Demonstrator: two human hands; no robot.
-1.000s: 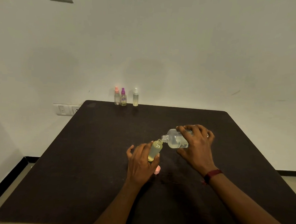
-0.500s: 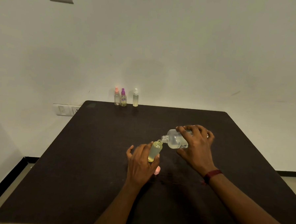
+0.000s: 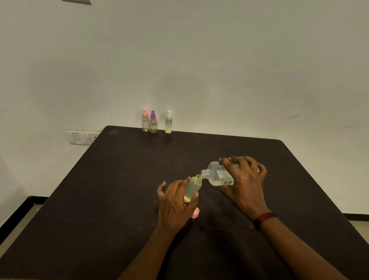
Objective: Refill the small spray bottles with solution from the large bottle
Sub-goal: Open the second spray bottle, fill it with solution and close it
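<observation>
I'm seeing the left hand [image 3: 176, 205] gripping the uncapped small bottle [image 3: 192, 189], tilted above mid-table [image 3: 112, 200]; right hand [image 3: 244, 181] is clasping the large bottle [image 3: 217, 174], tipped, necks touching.

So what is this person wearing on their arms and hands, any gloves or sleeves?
No gloves, and no sleeves in view: both forearms are bare. The left hand wears nothing visible. The right hand has a dark red band round its wrist, and a small glint on one finger may be a ring.
</observation>
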